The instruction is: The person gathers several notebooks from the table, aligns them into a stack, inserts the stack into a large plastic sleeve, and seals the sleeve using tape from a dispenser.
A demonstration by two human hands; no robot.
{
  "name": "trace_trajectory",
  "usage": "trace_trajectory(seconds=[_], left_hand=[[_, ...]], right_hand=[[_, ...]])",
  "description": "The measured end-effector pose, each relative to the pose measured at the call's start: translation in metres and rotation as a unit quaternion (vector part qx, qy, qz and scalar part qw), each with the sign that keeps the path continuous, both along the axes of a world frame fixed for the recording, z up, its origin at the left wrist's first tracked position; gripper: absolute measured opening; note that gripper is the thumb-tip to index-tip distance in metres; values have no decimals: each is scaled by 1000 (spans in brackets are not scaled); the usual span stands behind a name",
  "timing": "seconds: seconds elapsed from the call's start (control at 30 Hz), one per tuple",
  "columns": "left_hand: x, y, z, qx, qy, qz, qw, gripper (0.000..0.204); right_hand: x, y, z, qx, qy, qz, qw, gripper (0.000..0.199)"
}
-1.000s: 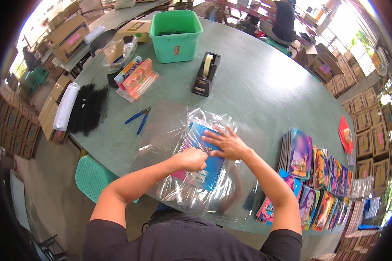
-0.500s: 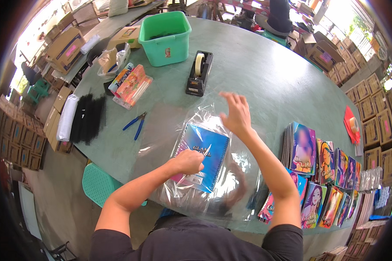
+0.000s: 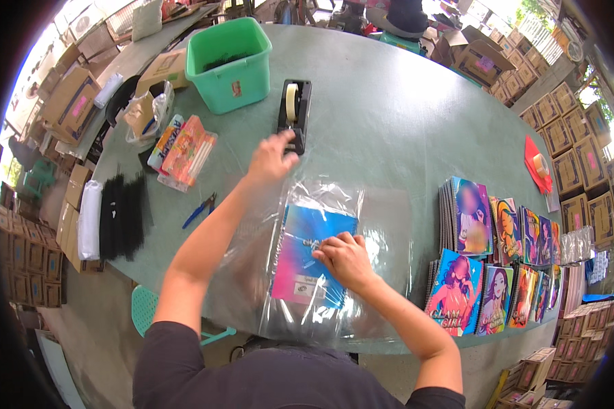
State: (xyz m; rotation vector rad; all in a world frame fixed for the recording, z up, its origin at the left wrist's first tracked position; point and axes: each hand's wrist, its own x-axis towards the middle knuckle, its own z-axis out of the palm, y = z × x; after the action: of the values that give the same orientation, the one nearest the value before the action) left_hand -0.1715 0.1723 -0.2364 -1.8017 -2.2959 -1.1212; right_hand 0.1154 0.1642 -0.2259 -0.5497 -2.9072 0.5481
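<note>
- Two bare hands are at work over the round green table (image 3: 402,129). The left hand (image 3: 269,158) stretches away from the body with fingers loosely spread, its fingertips touching the near end of the black tape dispenser (image 3: 295,112); it grips nothing that can be seen.
- The right hand (image 3: 346,259) lies knuckles-up with fingers curled, pressing down on the blue and pink notebook (image 3: 312,255), which sits inside a clear plastic sleeve (image 3: 382,225) at the near edge of the table, just on the person's side of the dispenser.
- The sleeve looks thin, limp and slippery, likely to crease or slide; the notebook inside seems light and fairly stiff, so a hold at its edge or a flat palm on the cover would steady both.
- Left of the dispenser stands a green plastic bin (image 3: 233,63), and nearer the person lie orange packets (image 3: 184,151), blue-handled pliers (image 3: 199,210) and a black bundle (image 3: 123,217).
- Well to the right of the dispenser, colourful notebooks (image 3: 488,255) stand in overlapping rows.
</note>
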Motion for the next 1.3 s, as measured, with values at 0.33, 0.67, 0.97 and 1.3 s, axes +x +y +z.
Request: trace_trajectory(seconds=[0.33,0.67,0.97,1.3], left_hand=[[-52,71,-21,9,-267,221,938,31],[-57,-8,-3,-284,16,86,955,15],[129,-53,22,-372,-56,-194,906,48],[84,-104,53,-318,-108,-112,935,38]], right_hand=[[-5,1,7,-54,-66,-96,992,81],[-3,10,-9,-123,-71,-109,984,103],[3,12,-14,-178,-38,-110,977,108],[3,10,-8,-106,-65,-93,988,91]])
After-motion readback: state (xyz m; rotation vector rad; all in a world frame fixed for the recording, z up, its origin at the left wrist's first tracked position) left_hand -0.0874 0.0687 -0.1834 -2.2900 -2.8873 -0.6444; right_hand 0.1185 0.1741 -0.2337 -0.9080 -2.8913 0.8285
